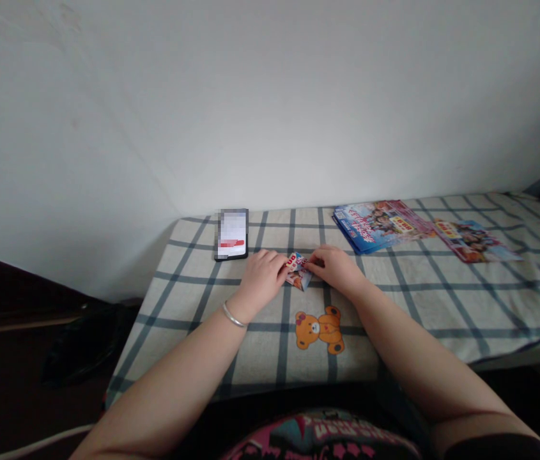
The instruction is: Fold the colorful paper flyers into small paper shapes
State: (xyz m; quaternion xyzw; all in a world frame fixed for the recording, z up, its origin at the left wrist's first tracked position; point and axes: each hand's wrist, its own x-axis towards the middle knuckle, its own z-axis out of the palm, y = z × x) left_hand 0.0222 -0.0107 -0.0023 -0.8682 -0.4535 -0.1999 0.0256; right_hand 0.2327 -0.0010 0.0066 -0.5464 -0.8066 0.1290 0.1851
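Observation:
Between my two hands is a small folded piece of printed paper (300, 278), coloured red, white and blue, just above or on the checked cloth. My left hand (264, 276), with a silver bangle at the wrist, pinches its left corner between thumb and fingers. On the opposite side, my right hand (334, 267) grips the right corner with its fingertips. The paper narrows to a point towards me. Parts of its left and right edges are hidden by my fingers.
A phone (232, 233) with a lit screen lies left of my hands, near the wall. To the right are a stack of printed flyers (370, 225) and another flyer (475, 241). The checked tablecloth (183, 287) bears a teddy bear picture (320, 329) close to me.

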